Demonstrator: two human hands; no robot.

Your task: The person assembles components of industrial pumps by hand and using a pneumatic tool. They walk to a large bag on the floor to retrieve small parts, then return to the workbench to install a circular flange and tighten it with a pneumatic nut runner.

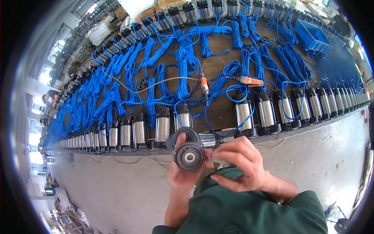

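Obs.: far left, the row of upright steel pump bodies (117, 134) lines the near edge of the workbench (218, 117), packed close with little margin to the drop; a knock from your elbow could, in my judgement, tip one to the floor (128, 183). Your left hand (183, 171) is closed about the round black end cap (189, 156), thumb over its upper rim, held in the air in front of your chest, just short of the bench edge. The grip looks light on one side; if it slackens, the cap falls to concrete and the pale centre ring may chip. Your right hand (243, 163) is narrowed to a pinch at the cap's right rim; whether anything small sits between those fingertips, I cannot tell. If so, it could slip unseen. Further right, loose blue cables (183, 70) loop over the bench near two orange-handled drivers (249, 80); a snagged sleeve might drag them. Blue bin (313, 37) sits well apart, far right.
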